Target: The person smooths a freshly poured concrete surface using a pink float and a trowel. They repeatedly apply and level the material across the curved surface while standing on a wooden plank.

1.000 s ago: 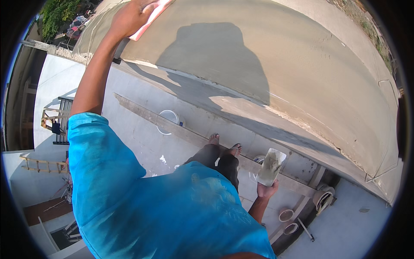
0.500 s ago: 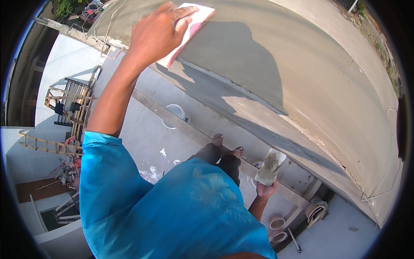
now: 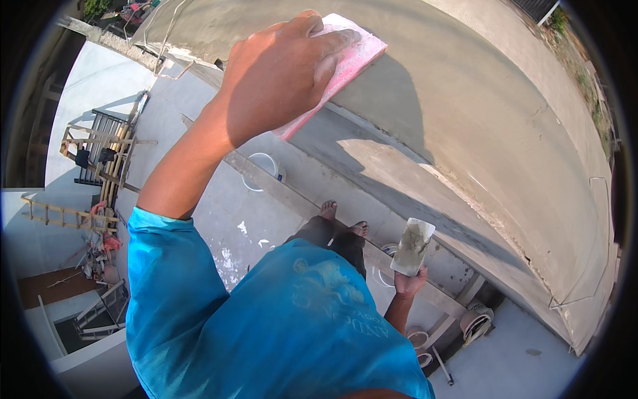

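My left hand (image 3: 279, 80) grips a pink foam slab (image 3: 355, 52), whitish with smears on its upper face, and holds it against the grey plastered wall (image 3: 478, 113). The fingers lie across the slab and the thumb is at its near side. Lower down on the right, my right hand (image 3: 410, 284) holds a white rectangular plaster board (image 3: 413, 246) by its lower end. Grey mortar is smeared over the board's face. The fingers behind the board are mostly hidden.
Under my feet (image 3: 342, 218) runs a narrow plank (image 3: 296, 199). White-rimmed buckets (image 3: 261, 171) stand far below. Bamboo ladders (image 3: 70, 216) and poles are on the left. A pail (image 3: 475, 322) sits at the lower right. My shadow falls on the wall.
My left hand has moved right and a little nearer with the foam slab along the wall. My right hand with the board has shifted only slightly left.
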{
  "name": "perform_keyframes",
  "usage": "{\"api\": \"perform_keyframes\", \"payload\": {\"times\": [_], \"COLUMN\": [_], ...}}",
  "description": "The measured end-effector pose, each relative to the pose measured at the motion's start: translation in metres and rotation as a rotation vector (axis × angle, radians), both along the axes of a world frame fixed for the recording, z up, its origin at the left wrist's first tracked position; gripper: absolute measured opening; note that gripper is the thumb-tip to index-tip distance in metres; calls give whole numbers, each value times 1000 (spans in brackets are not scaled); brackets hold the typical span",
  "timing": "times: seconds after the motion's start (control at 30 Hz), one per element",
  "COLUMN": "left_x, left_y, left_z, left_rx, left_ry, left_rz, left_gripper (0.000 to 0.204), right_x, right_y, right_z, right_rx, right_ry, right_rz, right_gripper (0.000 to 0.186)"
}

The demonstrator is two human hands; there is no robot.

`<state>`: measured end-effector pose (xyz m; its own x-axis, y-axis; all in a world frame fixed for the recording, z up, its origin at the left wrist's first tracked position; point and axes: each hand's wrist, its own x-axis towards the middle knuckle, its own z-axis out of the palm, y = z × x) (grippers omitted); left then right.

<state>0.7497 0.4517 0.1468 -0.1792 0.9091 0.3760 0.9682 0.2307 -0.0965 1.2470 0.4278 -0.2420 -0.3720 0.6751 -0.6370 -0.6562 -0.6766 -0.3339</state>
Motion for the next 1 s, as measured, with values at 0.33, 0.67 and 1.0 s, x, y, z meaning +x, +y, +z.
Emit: {"api": "perform_keyframes", "payload": {"times": [0.33,0.67,1.0], "left_x": [-27,2,130], "left_y": [36,11,58], "left_z": [13,5,10], "left_rx": [-72,35,83], "left_ry": [-91,-35,-156], "left_rz": [153,-125,-569], "left_gripper": [25,33,36], "right_x": [-1,-9,3], "right_y": [-5,-2,-10], "right_z": [-3,-6,-15], "right_rx": [58,91,97], "right_ry": [34,36,70], "right_rz": [-13,58,-51], "right_gripper": [57,52,51]}}
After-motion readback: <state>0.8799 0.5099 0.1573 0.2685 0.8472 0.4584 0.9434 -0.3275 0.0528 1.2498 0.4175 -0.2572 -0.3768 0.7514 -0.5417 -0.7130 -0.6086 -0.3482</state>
